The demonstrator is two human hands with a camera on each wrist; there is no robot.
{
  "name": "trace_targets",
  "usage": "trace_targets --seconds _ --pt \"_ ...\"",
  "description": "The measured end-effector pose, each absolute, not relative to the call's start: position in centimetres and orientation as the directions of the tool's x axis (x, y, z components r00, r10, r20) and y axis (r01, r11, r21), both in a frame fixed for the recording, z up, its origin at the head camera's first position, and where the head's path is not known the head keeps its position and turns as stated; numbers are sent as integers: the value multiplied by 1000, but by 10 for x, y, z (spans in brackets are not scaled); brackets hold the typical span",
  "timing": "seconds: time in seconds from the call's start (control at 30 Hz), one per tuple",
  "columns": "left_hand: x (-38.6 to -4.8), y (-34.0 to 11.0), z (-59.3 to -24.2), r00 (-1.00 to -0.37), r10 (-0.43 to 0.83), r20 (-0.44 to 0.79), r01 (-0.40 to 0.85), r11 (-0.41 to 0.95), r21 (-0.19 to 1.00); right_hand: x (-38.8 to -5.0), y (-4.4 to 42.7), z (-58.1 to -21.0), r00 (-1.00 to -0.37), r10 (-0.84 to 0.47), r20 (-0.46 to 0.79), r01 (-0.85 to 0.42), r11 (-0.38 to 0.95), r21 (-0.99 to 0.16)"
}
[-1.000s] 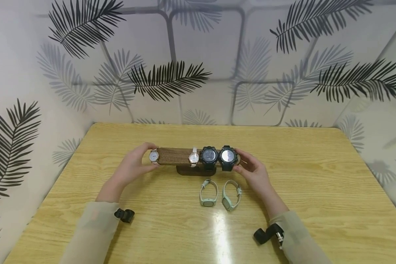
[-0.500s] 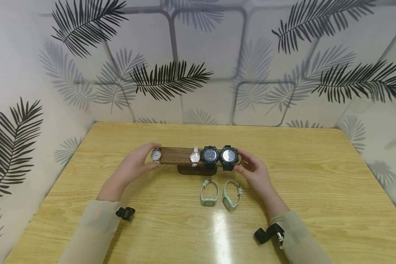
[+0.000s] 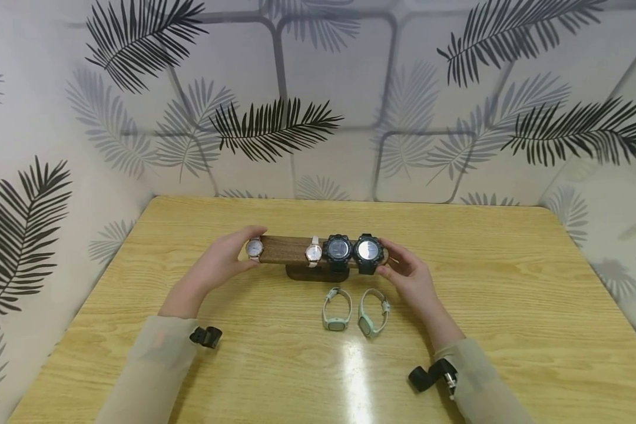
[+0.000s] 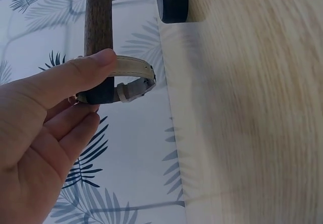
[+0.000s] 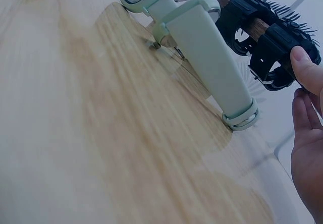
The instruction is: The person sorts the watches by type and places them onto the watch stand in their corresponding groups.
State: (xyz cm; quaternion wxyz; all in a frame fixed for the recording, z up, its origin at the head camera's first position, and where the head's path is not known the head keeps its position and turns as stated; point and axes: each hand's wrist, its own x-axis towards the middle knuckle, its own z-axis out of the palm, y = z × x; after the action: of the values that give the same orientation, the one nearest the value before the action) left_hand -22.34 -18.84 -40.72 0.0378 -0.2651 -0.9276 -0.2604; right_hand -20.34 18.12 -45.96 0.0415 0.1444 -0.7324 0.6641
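A wooden watch stand [image 3: 283,250] with a dark base [image 3: 310,274] stands on the table. My left hand [image 3: 219,262] pinches a white-strapped wristwatch [image 3: 254,248] at its left end; in the left wrist view the thumb lies across the pale strap [image 4: 133,65] and the bar. My right hand [image 3: 414,282] grips the stand's right end, thumb and fingers beside the outer black digital watch [image 3: 368,251]. Another black digital watch [image 3: 339,249] sits to its left, then a second white-strapped wristwatch [image 3: 314,253]. Bare wood separates the two white-strapped ones.
Two mint-green watches, one [image 3: 337,309] on the left and one [image 3: 373,313] on the right, lie buckled in loops on the wooden table [image 3: 509,294] in front of the stand. Behind the table is a leaf-patterned backdrop [image 3: 328,159].
My left hand has slid its white-strapped wristwatch slightly right along the bar, inward from the end. The right hand keeps its hold, and the mint-green watches have stayed put.
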Motion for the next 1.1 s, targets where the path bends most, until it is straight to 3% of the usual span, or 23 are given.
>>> trace_targets --seconds 0.2,0.53,0.8,1.1 --pt "-225 -186 -403 -835 513 198 541 705 459 -212 186 -473 -957 -157 243 -254 54 -966" --pt "-231 -194 -414 -903 410 128 382 631 675 -204 182 -461 -951 -166 262 -275 63 -959" --pt "-231 -198 -419 -948 307 86 293 734 613 -211 184 -471 -949 -167 267 -277 41 -960" --pt "-231 -195 -418 -924 348 156 373 740 560 -216 187 -482 -949 -159 272 -281 39 -959"
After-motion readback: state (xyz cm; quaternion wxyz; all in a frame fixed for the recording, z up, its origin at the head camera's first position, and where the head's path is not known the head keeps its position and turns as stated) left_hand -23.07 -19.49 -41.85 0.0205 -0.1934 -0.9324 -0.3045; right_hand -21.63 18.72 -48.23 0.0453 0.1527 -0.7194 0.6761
